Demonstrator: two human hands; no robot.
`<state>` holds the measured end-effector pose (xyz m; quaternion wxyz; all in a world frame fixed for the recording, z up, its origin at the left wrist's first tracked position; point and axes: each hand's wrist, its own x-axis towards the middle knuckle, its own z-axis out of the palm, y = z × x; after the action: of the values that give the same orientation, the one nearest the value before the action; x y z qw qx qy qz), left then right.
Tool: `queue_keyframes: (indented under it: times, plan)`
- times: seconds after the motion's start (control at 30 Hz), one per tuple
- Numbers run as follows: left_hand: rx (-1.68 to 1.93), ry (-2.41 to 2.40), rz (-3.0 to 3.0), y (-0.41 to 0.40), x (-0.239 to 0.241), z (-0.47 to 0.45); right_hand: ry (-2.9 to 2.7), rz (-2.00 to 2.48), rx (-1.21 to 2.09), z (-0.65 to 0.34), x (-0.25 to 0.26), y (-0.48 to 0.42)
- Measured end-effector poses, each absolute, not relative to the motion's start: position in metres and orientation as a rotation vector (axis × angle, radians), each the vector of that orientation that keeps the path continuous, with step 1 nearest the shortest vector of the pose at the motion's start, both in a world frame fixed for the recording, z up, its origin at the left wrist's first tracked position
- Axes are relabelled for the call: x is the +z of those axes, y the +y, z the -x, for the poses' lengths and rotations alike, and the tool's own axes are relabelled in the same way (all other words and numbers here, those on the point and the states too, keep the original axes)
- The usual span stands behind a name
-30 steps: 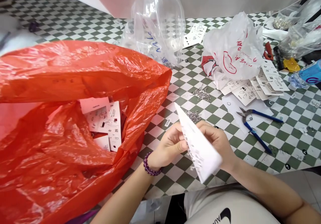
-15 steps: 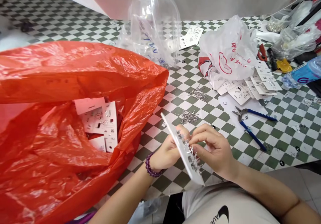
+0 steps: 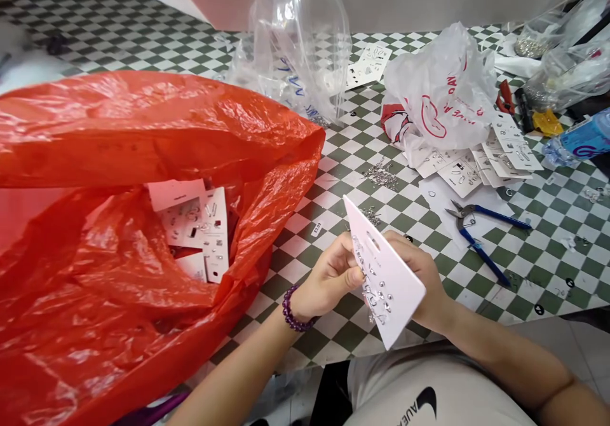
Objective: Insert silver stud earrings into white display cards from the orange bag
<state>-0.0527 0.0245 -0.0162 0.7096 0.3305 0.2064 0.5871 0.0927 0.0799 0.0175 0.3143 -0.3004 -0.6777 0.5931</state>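
White display card [image 3: 393, 292] pinched between left hand [image 3: 331, 280] and right hand [image 3: 426, 289].

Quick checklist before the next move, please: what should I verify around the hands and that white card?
1. Left hand and right hand both gripping the white card: ok.
2. Silver pieces on the card fastened securely: cannot tell.
3. Orange plastic bag open, with cards visible inside: ok.
4. Loose silver pieces gathered off the checkered tabletop: not ok, they lie there in a heap.
5. Blue-handled pliers apart from the hands: ok.
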Motion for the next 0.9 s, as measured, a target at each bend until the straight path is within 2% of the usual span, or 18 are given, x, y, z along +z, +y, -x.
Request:
queue_keyframes:
  times: [0.13, 0.37, 0.43, 0.57, 0.63, 0.9]
  plan:
    - [1.325, 0.496, -0.726, 0.025, -0.013, 0.053, -1.746, 0.787, 1.539, -0.09, 0.017, 0.079]
    - [1.282, 0.527, -0.671, 0.026, -0.019, 0.054, -1.905, 0.645, 1.733, -0.097, 0.025, 0.105]
    - [1.354, 0.457, -0.662, 0.03, -0.017, 0.056, -2.129, 0.568, 1.554, -0.101, 0.027, 0.132]
    - [1.507, 0.367, -0.595, 0.036, -0.009, 0.066, -2.539, 0.782, 0.777, -0.105, 0.02, 0.195]
    - [1.584, 0.397, -0.52, 0.037, -0.005, 0.072, -2.671, 0.919, 0.548, -0.105, 0.015, 0.219]
    - [1.614, 0.418, -0.461, 0.041, -0.003, 0.077, -2.894, 0.848, 0.23, -0.1, 0.009, 0.225]
